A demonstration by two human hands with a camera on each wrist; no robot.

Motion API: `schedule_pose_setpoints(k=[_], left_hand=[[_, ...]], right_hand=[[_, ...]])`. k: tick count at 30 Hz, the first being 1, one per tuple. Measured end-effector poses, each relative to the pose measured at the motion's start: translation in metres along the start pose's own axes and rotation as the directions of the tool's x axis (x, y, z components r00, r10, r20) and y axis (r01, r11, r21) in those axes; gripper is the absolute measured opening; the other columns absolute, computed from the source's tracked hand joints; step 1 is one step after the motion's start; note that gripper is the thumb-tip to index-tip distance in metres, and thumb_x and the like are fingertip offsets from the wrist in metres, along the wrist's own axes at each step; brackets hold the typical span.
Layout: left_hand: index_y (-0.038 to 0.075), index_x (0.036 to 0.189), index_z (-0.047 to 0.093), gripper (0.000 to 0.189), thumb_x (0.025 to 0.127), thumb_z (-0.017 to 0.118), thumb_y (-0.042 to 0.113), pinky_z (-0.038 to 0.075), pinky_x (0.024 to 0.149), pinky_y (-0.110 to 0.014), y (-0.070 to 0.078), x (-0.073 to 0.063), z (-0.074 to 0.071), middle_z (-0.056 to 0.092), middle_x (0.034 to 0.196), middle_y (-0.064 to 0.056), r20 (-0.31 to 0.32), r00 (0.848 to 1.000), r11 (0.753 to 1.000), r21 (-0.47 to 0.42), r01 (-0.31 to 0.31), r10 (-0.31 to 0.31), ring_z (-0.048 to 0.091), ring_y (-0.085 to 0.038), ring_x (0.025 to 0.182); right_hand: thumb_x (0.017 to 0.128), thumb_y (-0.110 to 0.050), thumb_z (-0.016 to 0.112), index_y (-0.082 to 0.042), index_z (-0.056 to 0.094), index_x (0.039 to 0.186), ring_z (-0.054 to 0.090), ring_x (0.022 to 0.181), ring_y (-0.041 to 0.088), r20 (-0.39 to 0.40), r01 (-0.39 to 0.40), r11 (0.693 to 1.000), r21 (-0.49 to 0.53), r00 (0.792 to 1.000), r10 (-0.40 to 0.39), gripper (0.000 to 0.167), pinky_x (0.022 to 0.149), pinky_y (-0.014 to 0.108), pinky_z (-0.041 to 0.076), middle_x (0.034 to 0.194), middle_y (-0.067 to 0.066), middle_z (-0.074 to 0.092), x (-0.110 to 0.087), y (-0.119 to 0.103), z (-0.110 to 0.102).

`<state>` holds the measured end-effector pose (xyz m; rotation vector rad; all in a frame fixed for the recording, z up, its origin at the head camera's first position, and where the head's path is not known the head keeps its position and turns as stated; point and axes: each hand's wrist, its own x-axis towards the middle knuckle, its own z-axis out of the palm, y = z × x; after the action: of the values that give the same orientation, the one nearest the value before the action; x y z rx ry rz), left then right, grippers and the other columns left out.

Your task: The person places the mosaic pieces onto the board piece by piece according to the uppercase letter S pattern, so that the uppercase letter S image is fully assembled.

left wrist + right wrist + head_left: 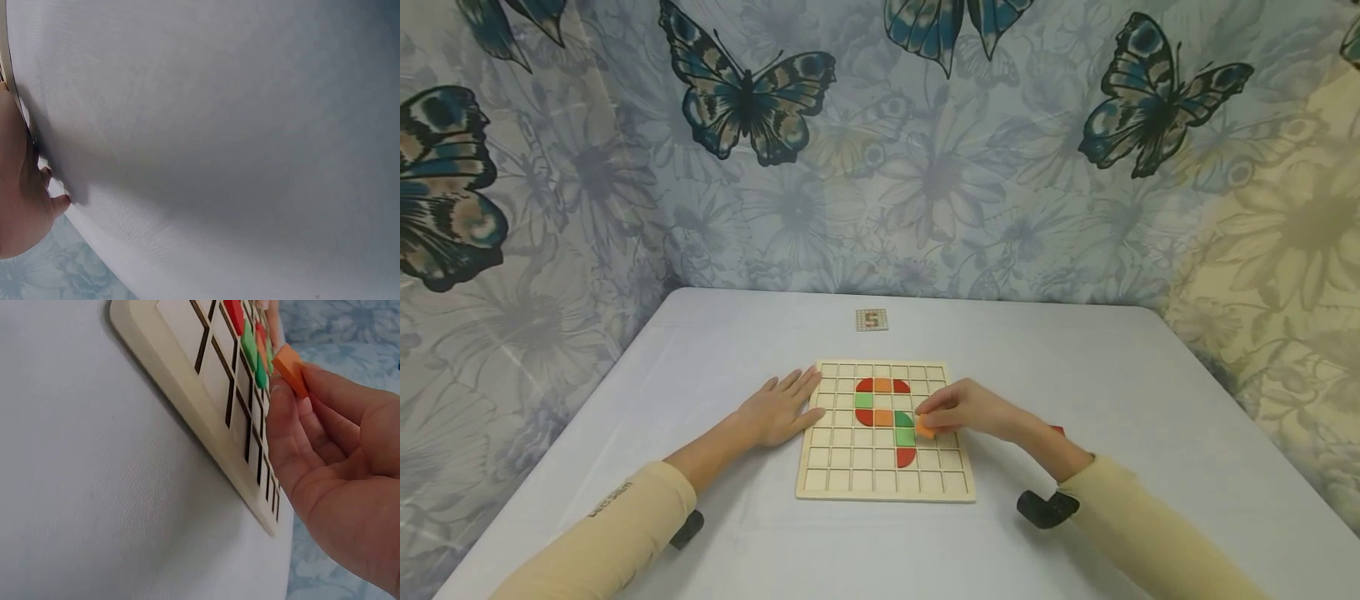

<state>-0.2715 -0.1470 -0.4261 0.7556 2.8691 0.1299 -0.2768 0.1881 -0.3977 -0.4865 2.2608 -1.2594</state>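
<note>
A square wooden grid board (842, 483) lies on the white table. Several red, orange and green tiles sit in its cells, some square and some with a rounded corner, forming a bent line. My right hand (981, 410) pinches an orange tile (291, 370) between thumb and fingertips, over the board's right side beside the light green tile (906, 437). My left hand (781, 410) lies flat with fingers spread at the board's upper left edge, thumb and fingertips at the rim. Only part of that hand (22, 187) shows in the left wrist view.
A small card (872, 320) with a coloured grid pattern lies beyond the board. A bit of something red (1057, 430) shows behind my right wrist, mostly hidden. Black wrist devices (1047, 508) hang under both forearms. Butterfly-patterned cloth (925, 183) hangs behind the table.
</note>
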Motion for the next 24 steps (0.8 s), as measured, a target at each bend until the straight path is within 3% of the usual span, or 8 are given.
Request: schedule_pose_setpoints(k=[13,24], left_hand=[[0.001,0.152,0.016,0.07,0.102,0.029,0.049,0.016,0.11,-0.055,0.001,0.002,-0.001,0.013,0.157,-0.014,0.0,1.0,1.0,0.001,0.003,-0.003,0.015,-0.036,0.141],[0.001,0.152,0.017,0.069,0.102,0.029,0.048,0.017,0.11,-0.055,0.001,0.002,0.001,0.014,0.157,-0.013,-0.008,1.0,1.0,0.005,0.004,-0.004,0.016,-0.034,0.141]], right_hand=[[0.086,-0.015,0.072,-0.004,0.073,0.103,0.061,0.085,0.014,0.049,0.092,0.993,-0.071,0.995,-0.088,0.02,0.077,0.029,0.051,0.099,0.001,0.069,0.014,-0.015,0.021],[0.085,-0.01,0.073,-0.007,0.074,0.094,0.061,0.076,0.013,0.089,0.135,0.985,-0.108,0.988,-0.125,0.01,0.071,0.028,0.052,0.083,-0.001,0.069,0.022,-0.024,0.04]])
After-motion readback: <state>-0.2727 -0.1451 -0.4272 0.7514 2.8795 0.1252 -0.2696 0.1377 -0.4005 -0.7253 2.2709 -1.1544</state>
